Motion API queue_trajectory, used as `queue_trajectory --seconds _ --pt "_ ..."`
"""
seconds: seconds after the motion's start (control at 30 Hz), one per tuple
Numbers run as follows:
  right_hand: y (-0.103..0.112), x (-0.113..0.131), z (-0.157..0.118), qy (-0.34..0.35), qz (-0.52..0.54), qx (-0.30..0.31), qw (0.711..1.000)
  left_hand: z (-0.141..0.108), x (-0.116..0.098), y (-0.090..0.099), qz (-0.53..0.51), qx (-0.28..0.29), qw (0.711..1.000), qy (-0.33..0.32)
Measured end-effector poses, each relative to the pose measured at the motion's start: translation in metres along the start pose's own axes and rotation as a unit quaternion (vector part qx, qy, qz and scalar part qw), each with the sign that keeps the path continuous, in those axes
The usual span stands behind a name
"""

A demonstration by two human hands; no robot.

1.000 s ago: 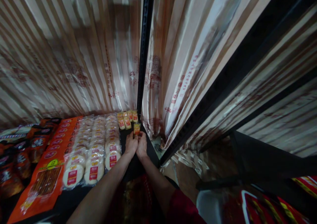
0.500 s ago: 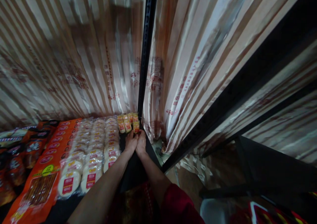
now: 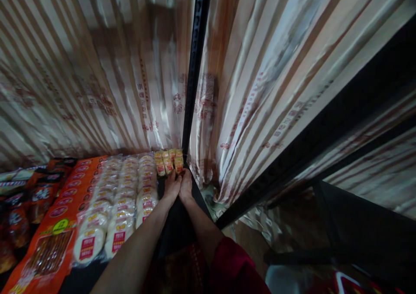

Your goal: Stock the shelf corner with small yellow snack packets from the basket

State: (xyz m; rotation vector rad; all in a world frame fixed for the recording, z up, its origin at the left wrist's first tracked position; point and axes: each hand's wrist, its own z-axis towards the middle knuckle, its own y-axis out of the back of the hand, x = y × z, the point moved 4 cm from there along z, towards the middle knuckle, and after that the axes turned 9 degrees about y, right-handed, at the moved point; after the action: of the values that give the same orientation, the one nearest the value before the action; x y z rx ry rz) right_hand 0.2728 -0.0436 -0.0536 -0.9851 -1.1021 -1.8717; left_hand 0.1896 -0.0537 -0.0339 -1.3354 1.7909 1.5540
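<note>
From the head camera, your left hand (image 3: 171, 190) and right hand (image 3: 186, 186) came together at the near edge of a small yellow packet (image 3: 178, 163), which sat at the near right of a cluster of similar yellow packets (image 3: 168, 165) at the back of the black shelf (image 3: 182, 227). A narrow dark gap parted it from its neighbour on the left. Your fingers (image 3: 183, 173) were bunched against it, but their tips were small and dim, so I could not tell whether either hand gripped it or merely rested on it. Its lower edge was partly covered by them, and its print was too small to read. Left of the cluster ran three columns of round white snack packs (image 3: 112, 213); your left forearm hid the near end of the rightmost one. Beside them lay a long orange package (image 3: 61, 211), its near end cut off by the frame, then dark orange-and-black bags (image 3: 40, 196), partly out of view at the left edge. Behind, a pleated curtain (image 3: 123, 112) ran past a black post (image 3: 195, 64). Your red sleeve (image 3: 232, 266) was cropped at the bottom. At lower right, a pale container (image 3: 282, 279) and a red item (image 3: 355, 285) were cut off and too dark to identify.
</note>
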Motion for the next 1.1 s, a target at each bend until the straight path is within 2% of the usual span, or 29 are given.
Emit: queue_trajectory --seconds 0.2,0.33,0.5,0.83,1.1 --pt "-0.002 0.001 0.0 0.009 -0.019 0.001 1.0 0.01 0.008 -0.003 -0.01 -0.015 1.0 0.003" --pt "-0.003 0.004 0.0 0.046 -0.05 0.014 0.998 0.012 0.008 -0.003 -0.011 -0.018 1.0 0.022" --pt "-0.006 0.003 -0.001 0.082 -0.061 0.036 0.994 0.004 0.003 -0.001 0.005 -0.021 0.999 0.025" --pt "-0.005 0.002 -0.002 0.066 -0.076 0.055 0.993 -0.007 -0.005 0.004 0.026 -0.013 0.999 0.044" --pt "-0.006 0.003 -0.003 0.069 -0.05 0.061 0.994 -0.022 -0.018 0.01 0.0 -0.024 1.0 0.012"
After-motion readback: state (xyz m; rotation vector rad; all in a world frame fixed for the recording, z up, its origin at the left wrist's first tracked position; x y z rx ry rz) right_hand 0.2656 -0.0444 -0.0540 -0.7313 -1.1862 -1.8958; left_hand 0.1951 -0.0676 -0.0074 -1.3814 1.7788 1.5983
